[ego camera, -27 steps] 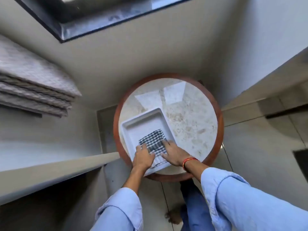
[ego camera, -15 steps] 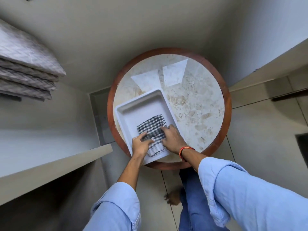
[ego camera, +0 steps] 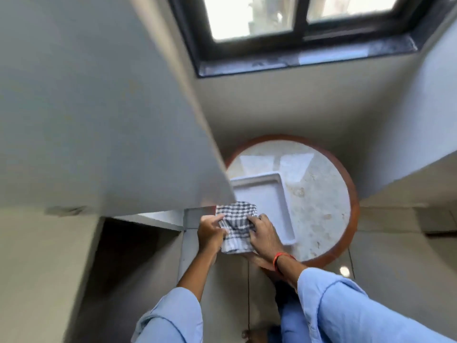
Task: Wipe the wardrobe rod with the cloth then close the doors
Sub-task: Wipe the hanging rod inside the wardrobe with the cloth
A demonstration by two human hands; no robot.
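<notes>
A black-and-white checked cloth point(ego camera: 237, 225) is lifted off the white tray point(ego camera: 272, 194), which rests on a round marble-topped table point(ego camera: 319, 206). My left hand point(ego camera: 210, 232) grips the cloth's left side and my right hand point(ego camera: 263, 235) grips its right side. A grey wardrobe door or panel point(ego camera: 99, 107) fills the upper left, its corner just above the cloth. The wardrobe rod is out of sight.
A dark-framed window point(ego camera: 296, 26) sits above the table. A grey wall or cabinet side point(ego camera: 420, 120) rises on the right. Dark open space point(ego camera: 128, 256) lies under a ledge at lower left. Tiled floor shows below my arms.
Both hands closed on the cloth and raised it off the tray. The view tilted upward and shifted, bringing the window and the wardrobe panel into sight.
</notes>
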